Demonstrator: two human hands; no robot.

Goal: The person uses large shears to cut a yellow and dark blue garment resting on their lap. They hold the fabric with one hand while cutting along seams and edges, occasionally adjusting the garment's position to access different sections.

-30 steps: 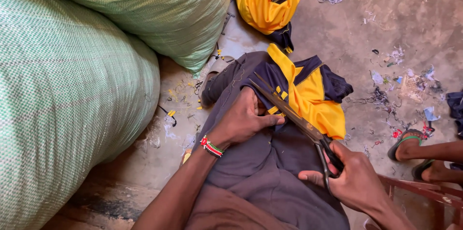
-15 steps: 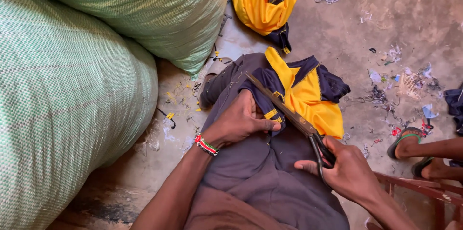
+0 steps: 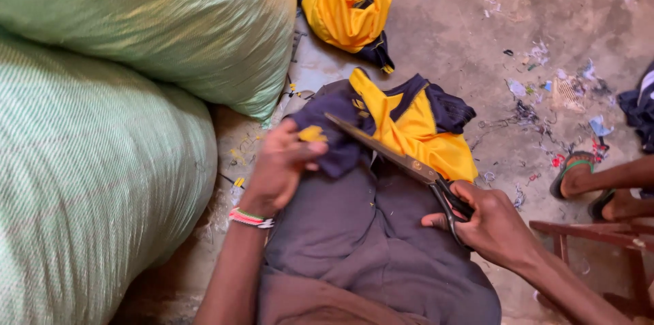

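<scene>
Dusty concrete floor (image 3: 477,32), littered with small scraps of cloth and thread, fills the scene. Over the person's lap, in the middle, lies a navy and yellow garment (image 3: 409,120), its far end reaching out toward the floor. Long metal scissors (image 3: 402,158) lie slantwise across it, with the blades nearly closed and the tip pointing to the far left. The right hand (image 3: 494,226) is closed around the black handles, fingers through the loops, at the near right side of the garment. The left hand (image 3: 279,165) pinches the navy edge of the garment, together with a small yellow piece, at the left side, just beside the scissor tip. A beaded bracelet (image 3: 250,217) sits on the left wrist. Farther away lies a crumpled yellow cloth bundle (image 3: 347,1). Two big green woven sacks (image 3: 102,127) take the whole left side. At right, another person's feet in sandals (image 3: 579,175) rest near a red wooden stool (image 3: 599,236).
</scene>
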